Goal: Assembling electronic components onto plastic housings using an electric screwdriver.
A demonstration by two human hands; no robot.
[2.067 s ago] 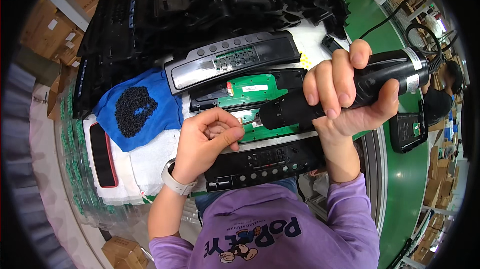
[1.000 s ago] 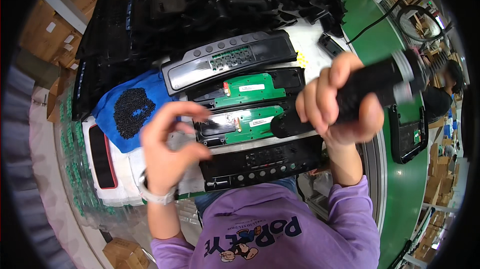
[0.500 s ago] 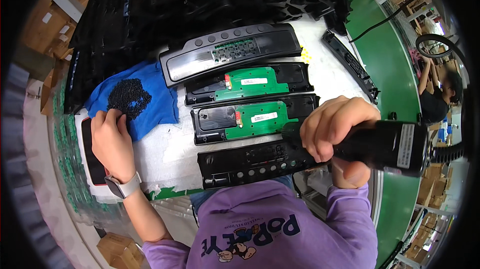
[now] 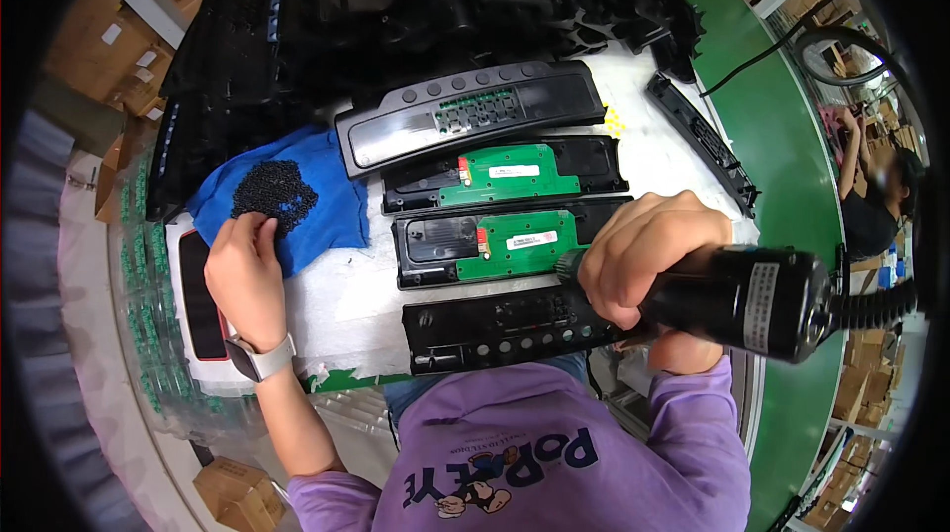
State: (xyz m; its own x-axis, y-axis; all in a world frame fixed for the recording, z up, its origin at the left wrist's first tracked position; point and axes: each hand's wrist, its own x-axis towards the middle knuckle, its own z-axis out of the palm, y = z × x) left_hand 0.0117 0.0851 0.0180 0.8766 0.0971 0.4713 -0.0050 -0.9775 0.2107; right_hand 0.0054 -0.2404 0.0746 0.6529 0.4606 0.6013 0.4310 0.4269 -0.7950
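Observation:
My left hand (image 4: 244, 270) pinches at the near edge of a pile of small black screws (image 4: 272, 191), its thumb and fingertips together. What sits between those fingertips is too small to make out. The pile lies on a blue cloth (image 4: 336, 215). My right hand (image 4: 653, 255) is wrapped around a black electric screwdriver (image 4: 727, 296), held sideways with its nose pointing left. That nose is by the right part of a black housing with a green circuit board (image 4: 524, 243). Another housing with a board (image 4: 515, 173) lies beyond it, and a bare black housing (image 4: 495, 334) nearer me.
A black panel with round buttons (image 4: 470, 116) rests at the back of the row. Black plastic parts (image 4: 396, 17) are heaped behind. A phone (image 4: 201, 294) lies beside my left wrist. A narrow black strip (image 4: 703, 141) is at right; a coiled cable (image 4: 876, 306) trails from the screwdriver.
The view has shifted slightly, so the bench things appear further right. My left fingertips stay at the screws; the screwdriver in my right hand has moved a little left relative to the housings.

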